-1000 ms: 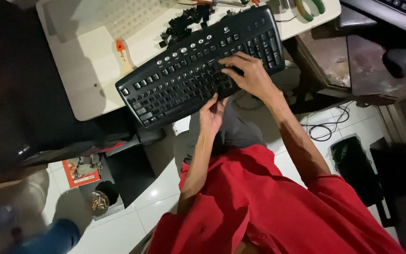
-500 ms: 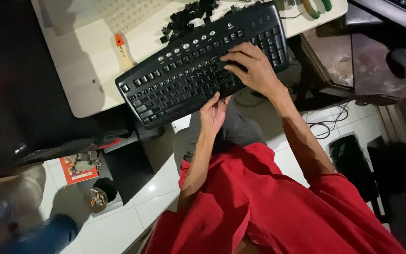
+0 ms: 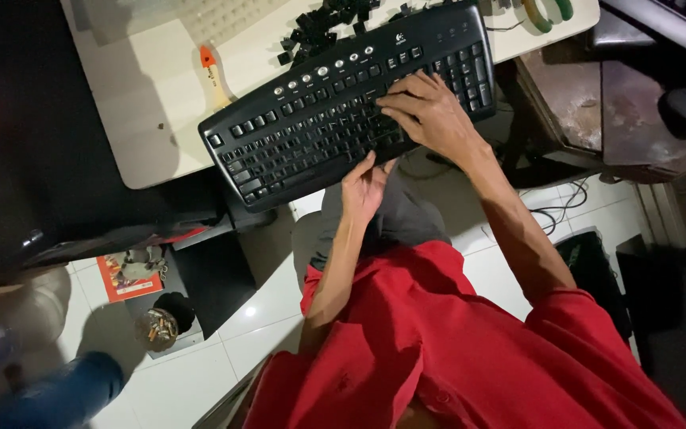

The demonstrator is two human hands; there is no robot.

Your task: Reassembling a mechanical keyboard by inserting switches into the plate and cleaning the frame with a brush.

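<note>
Far left on the white tiled floor (image 3: 224, 373) lie a small red-covered booklet (image 3: 121, 280) and, just below it, a round ashtray (image 3: 155, 327) with butts in it. Up on the pale table (image 3: 160, 119) an orange-tipped tool with a cream handle (image 3: 213, 73) rests just beyond the upper left end of the black keyboard (image 3: 311, 135).

The keyboard lies slantwise: its long axis climbs from lower left to upper right, the left end hanging past the table edge, the right end up by the table's far corner. Its near long edge juts out over the person's lap. A heap of loose black keycaps (image 3: 323, 24) sits just behind its back edge.

The left hand (image 3: 364, 189) is under the front edge near the middle, fingers cupped upward against the rim, thumb against the front edge of the key bed; it holds the board from below. The right hand (image 3: 426, 113) lies flat on top over the right-centre keys, fingers spread and pointing left, pressing down, not wrapped round anything.

Farther right, a cable (image 3: 557, 208) trails over the tiles.
</note>
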